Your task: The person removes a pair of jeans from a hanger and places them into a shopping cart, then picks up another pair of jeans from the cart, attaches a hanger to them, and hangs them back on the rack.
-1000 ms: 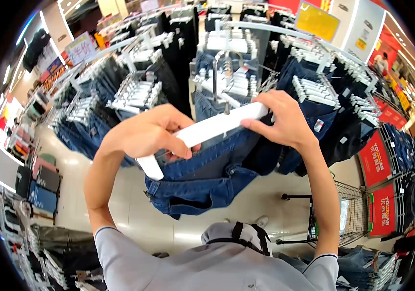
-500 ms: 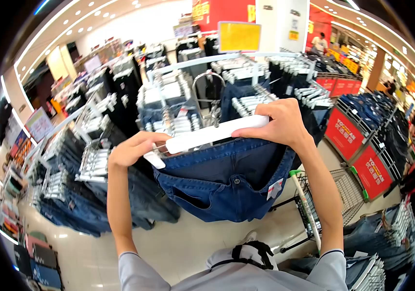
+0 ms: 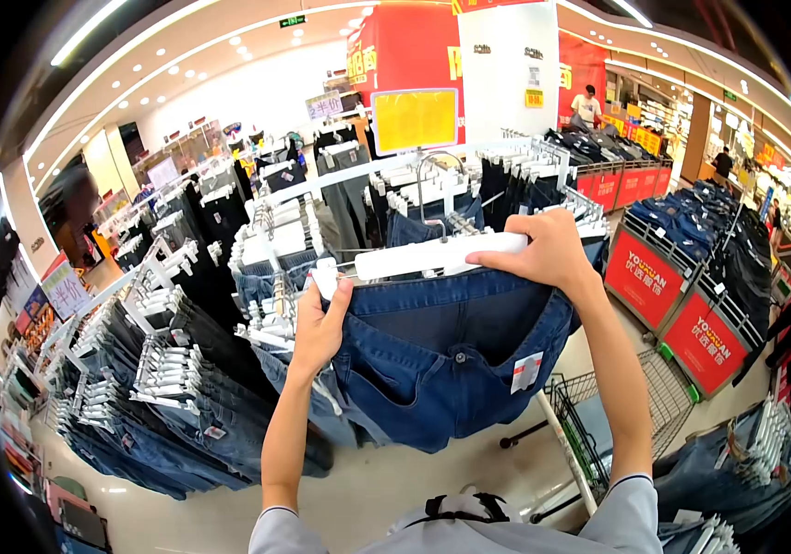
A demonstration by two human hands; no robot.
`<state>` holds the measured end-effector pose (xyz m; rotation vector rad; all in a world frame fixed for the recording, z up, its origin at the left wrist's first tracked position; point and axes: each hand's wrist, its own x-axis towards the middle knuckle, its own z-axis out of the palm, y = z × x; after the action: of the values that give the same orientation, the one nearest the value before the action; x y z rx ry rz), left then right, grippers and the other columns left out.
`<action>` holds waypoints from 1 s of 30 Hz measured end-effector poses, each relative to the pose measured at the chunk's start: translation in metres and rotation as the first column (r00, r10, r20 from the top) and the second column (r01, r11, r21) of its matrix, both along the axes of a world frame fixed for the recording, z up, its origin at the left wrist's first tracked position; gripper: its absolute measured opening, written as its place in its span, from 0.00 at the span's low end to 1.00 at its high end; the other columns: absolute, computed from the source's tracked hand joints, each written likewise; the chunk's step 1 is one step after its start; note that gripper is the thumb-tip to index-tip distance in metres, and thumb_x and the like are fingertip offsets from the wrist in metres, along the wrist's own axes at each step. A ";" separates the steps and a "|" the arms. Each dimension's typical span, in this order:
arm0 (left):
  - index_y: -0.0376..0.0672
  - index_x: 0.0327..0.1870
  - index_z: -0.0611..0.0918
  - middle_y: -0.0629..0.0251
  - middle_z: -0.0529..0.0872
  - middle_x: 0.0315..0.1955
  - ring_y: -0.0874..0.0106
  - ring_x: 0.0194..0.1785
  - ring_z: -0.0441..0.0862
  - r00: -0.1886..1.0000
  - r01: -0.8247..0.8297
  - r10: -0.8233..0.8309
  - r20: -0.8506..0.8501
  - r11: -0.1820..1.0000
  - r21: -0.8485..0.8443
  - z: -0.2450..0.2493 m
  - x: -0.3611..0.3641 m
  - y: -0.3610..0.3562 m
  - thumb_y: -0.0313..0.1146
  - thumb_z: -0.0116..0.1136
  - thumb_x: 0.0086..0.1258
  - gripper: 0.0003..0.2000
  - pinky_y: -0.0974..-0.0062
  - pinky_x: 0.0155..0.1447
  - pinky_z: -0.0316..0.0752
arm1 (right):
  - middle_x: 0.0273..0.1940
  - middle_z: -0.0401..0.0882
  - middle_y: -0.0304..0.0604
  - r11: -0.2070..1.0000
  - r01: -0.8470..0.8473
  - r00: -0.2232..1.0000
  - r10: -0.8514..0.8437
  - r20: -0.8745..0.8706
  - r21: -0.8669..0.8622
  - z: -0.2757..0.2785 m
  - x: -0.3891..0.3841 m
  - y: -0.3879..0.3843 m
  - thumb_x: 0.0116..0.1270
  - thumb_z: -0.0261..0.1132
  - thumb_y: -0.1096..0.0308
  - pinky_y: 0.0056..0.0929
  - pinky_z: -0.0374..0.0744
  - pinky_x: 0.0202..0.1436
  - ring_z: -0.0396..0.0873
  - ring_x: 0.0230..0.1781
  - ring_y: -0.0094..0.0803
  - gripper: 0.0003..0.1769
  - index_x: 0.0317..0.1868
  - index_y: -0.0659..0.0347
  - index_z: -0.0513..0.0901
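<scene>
The right hand (image 3: 548,254) is closed over the right end of a white hanger (image 3: 432,256). Its fingers are curled on top of the bar and the thumb is below. The left hand (image 3: 318,325) grasps the left end of the same hanger, at the clip where the waistband begins. The palm is turned up and the fingers are only half closed (the fingertips are partly hidden behind the clip). A pair of blue jeans (image 3: 451,360) hangs from the hanger between both hands, in front of the chest. A paper tag (image 3: 525,371) is on its front. Just behind it stands a round rack (image 3: 183,369) full of other jeans, with a yellow sign (image 3: 414,120) above. A shopping cart (image 3: 598,425) is below the right arm.
</scene>
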<state>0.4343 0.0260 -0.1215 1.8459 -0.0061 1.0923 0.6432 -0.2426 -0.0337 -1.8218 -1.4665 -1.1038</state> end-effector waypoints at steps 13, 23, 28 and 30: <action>0.35 0.46 0.81 0.71 0.82 0.36 0.80 0.42 0.74 0.993 -0.120 0.120 -0.002 0.993 -0.022 -0.013 0.085 -0.045 0.43 0.53 0.86 0.17 0.78 0.50 0.71 | 0.11 0.69 0.43 0.999 -0.036 0.997 0.036 -0.067 0.000 -0.039 0.099 -0.030 0.51 0.83 0.37 0.31 0.68 0.20 0.73 0.12 0.39 0.34 0.16 0.58 0.78; 0.36 0.44 0.82 0.75 0.80 0.31 0.84 0.35 0.70 0.972 -0.232 0.227 -0.062 0.970 -0.077 -0.042 0.083 -0.053 0.43 0.53 0.86 0.17 0.80 0.40 0.66 | 0.10 0.69 0.42 0.992 -0.129 0.989 0.129 -0.068 0.011 -0.065 0.118 -0.016 0.51 0.82 0.36 0.31 0.69 0.17 0.72 0.10 0.39 0.36 0.14 0.57 0.74; 0.36 0.42 0.83 0.79 0.76 0.27 0.87 0.30 0.63 0.973 -0.231 0.233 -0.006 0.963 -0.136 -0.052 0.077 -0.056 0.42 0.53 0.86 0.17 0.82 0.34 0.58 | 0.11 0.69 0.42 0.991 -0.137 0.990 0.136 -0.026 -0.009 -0.070 0.111 -0.011 0.49 0.83 0.36 0.32 0.70 0.18 0.73 0.11 0.39 0.36 0.14 0.57 0.74; 0.36 0.42 0.83 0.78 0.77 0.28 0.87 0.31 0.64 0.978 -0.204 0.207 0.003 0.964 -0.170 -0.058 0.072 -0.055 0.41 0.54 0.86 0.16 0.82 0.34 0.60 | 0.12 0.70 0.43 0.990 -0.136 0.990 0.135 -0.030 -0.035 -0.069 0.105 -0.014 0.55 0.82 0.42 0.33 0.68 0.17 0.73 0.12 0.40 0.33 0.14 0.57 0.74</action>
<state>0.5063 -0.0288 -0.1794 1.7090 0.2641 1.2164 0.7484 -0.2561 -0.1028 -1.7272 -1.5788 -0.9880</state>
